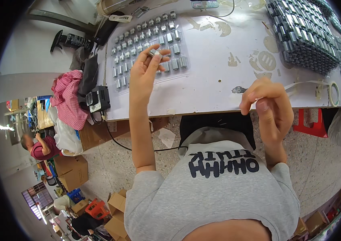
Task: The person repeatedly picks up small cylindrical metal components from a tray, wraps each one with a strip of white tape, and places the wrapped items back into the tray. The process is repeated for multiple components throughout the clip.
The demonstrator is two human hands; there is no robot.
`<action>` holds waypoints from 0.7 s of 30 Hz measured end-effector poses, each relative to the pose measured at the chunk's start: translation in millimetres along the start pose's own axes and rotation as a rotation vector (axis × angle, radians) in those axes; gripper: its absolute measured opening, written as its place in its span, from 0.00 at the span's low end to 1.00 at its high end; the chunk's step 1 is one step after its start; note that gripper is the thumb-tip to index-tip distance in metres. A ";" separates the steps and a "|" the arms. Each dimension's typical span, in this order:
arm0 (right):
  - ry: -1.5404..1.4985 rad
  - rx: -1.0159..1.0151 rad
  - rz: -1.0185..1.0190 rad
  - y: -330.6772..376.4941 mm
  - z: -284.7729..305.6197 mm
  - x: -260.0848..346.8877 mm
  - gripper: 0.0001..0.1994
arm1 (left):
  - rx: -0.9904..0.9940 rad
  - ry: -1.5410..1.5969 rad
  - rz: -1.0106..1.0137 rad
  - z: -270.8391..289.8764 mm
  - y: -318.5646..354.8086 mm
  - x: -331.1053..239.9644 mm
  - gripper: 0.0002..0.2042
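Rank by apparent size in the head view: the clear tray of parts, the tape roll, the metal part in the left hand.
1. clear tray
2. tape roll
3. metal part, pinched in the left hand; it sits nearer the camera, yet looks smallest.

A pink checked cloth (69,98), cardboard boxes (72,170) and perhaps a red stool (311,124)

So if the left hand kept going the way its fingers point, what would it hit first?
Probably the clear tray of small metal cylinders on the white table; the left hand, holding one cylinder, is over it, though height is unclear.
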State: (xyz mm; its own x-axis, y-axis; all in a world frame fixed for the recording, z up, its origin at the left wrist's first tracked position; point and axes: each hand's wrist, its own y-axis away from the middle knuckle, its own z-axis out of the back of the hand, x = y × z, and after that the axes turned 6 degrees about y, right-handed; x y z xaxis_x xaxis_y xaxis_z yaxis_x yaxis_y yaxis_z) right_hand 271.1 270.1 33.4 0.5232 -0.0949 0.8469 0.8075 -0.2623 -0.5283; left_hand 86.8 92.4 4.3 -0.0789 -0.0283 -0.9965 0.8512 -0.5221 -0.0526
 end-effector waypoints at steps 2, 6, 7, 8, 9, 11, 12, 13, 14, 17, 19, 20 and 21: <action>0.001 -0.026 -0.032 0.6 -4.1 2.3 0.06 | 0.021 0.024 0.015 3.8 -3.7 -2.0 0.15; 0.075 0.025 0.013 -1.2 -3.2 -2.2 0.09 | 0.057 0.078 0.020 5.9 -4.0 -3.6 0.12; 0.103 0.053 0.044 -2.0 -1.2 -4.1 0.10 | 0.054 0.085 0.029 6.1 -3.6 -4.4 0.12; 0.110 0.054 0.051 -2.2 -0.2 -5.3 0.11 | 0.051 0.092 0.038 6.3 -3.0 -5.4 0.11; 0.118 0.056 0.056 -2.1 1.4 -6.5 0.12 | 0.048 0.102 0.048 5.8 -3.0 -5.7 0.11; 0.116 0.010 0.073 -2.3 -0.4 -8.9 0.15 | 0.065 0.172 0.092 6.9 -4.1 -6.2 0.10; 0.102 -0.041 0.085 -1.7 -5.4 -10.2 0.16 | 0.074 0.202 0.115 7.9 -4.4 -6.8 0.10; 0.091 -0.066 0.089 -0.6 -6.8 -9.9 0.17 | 0.085 0.213 0.124 8.3 -4.7 -7.2 0.10; 0.081 -0.091 0.093 0.5 -8.2 -9.9 0.18 | 0.096 0.225 0.133 8.4 -5.3 -7.3 0.10; 0.062 -0.086 0.081 -1.1 -6.9 -5.7 0.20 | 0.073 0.131 0.073 11.2 -7.1 -3.8 0.09; 0.067 -0.100 0.068 -1.5 -7.5 -4.2 0.21 | 0.010 -0.115 -0.005 13.2 -10.6 1.6 0.09; 0.074 -0.099 0.054 -1.0 -7.6 -4.1 0.21 | -0.039 -0.308 -0.051 14.5 -14.4 4.3 0.09; 0.081 -0.097 0.043 -0.7 -7.6 -4.0 0.20 | -0.090 -0.501 -0.098 16.5 -18.6 7.4 0.09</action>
State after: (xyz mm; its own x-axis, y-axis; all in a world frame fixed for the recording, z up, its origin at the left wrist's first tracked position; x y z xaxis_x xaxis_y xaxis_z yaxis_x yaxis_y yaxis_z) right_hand 266.4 263.3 30.8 0.5296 -0.1842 0.8280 0.7528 -0.3477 -0.5589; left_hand 61.8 87.9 -1.0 -0.3807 -0.3989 -0.8342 0.8667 -0.4684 -0.1716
